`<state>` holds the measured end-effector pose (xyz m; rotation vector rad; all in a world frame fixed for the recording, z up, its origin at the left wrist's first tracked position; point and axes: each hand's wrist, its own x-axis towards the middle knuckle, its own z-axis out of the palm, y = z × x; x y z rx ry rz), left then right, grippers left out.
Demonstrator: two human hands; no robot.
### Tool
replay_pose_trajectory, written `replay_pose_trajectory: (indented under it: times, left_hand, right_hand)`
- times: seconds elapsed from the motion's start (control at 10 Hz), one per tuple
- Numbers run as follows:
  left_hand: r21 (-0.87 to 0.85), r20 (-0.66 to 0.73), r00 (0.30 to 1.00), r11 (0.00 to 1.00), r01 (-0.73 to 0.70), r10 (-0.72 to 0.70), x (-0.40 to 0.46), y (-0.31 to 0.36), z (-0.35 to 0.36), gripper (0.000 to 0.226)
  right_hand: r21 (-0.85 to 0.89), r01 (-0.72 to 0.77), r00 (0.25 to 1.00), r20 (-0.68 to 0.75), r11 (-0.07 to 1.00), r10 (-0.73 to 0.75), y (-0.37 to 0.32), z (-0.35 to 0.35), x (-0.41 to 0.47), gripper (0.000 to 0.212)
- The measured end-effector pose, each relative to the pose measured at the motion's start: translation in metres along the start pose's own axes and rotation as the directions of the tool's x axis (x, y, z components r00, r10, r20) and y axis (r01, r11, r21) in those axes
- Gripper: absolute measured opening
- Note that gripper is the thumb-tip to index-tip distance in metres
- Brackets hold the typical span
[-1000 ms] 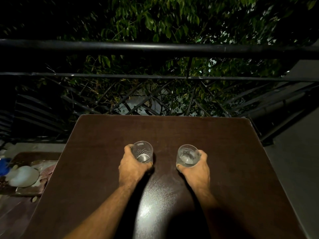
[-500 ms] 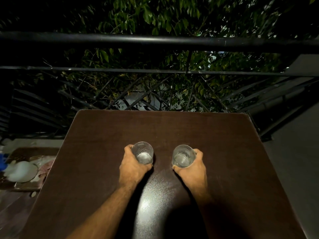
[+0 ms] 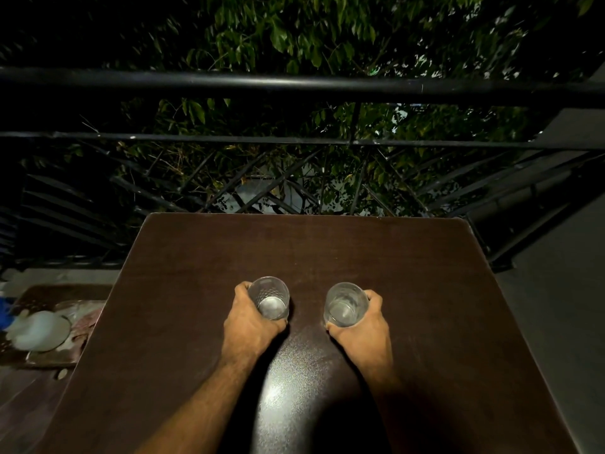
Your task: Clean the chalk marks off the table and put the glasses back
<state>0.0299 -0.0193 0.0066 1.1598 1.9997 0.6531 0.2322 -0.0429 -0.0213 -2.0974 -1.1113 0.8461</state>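
A: What do we have in our hands?

B: Our left hand (image 3: 250, 322) is wrapped round a patterned glass tumbler (image 3: 269, 298), fingers curled about its far side and thumb at its near side. Our right hand (image 3: 363, 326) grips a second, plainer glass tumbler (image 3: 345, 304) the same way.

A: And where do the glasses sit?

B: Both are upright near the middle of the dark brown worktop (image 3: 425, 290), side by side with a gap between them. We cannot tell whether their bases touch the surface. A sheen of light lies on the wood between our forearms.

A: Beyond that?

B: A black metal railing (image 3: 294, 85) with green leaves (image 3: 294, 37) behind it. Down on the left, a pale round lid-like object (image 3: 39, 329) rests on a tray on the floor.
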Motion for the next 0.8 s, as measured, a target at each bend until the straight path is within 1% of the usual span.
replay_pose_trajectory:
  times: [0.2,0.4,0.5,0.6,0.7,0.8]
  left_hand:
    - [0.023,0.004,1.0,0.999,-0.021,0.021,-0.002,0.0,0.0,0.082]
    - [-0.01,0.033,0.999,1.0,-0.025,0.025,-0.002,-0.001,-0.001,0.084]
    - [0.057,0.045,0.996,0.995,-0.085,0.083,-0.006,-0.003,-0.001,0.106]
    - [0.271,0.021,0.972,0.934,-0.231,0.234,-0.007,-0.002,-0.003,0.122]
    - [0.523,0.057,0.899,0.753,-0.398,0.435,-0.002,0.012,-0.01,0.112]
    - [0.565,0.112,0.882,0.701,-0.436,0.458,0.006,0.022,-0.017,0.1]
  right_hand:
    - [-0.009,0.013,1.0,0.004,1.0,-0.013,0.001,-0.001,0.0,0.088]
    - [0.024,0.027,0.999,0.032,0.999,-0.028,0.0,-0.004,-0.003,0.092]
    - [-0.031,0.08,0.997,0.025,0.996,-0.079,-0.002,-0.009,-0.006,0.107]
    - [-0.111,0.131,0.991,-0.008,0.985,-0.133,-0.006,-0.011,-0.004,0.109]
    - [-0.269,0.262,0.963,0.017,0.927,-0.268,-0.02,-0.01,0.008,0.087]
    - [-0.363,0.348,0.937,0.116,0.864,-0.328,-0.034,-0.011,0.015,0.068]
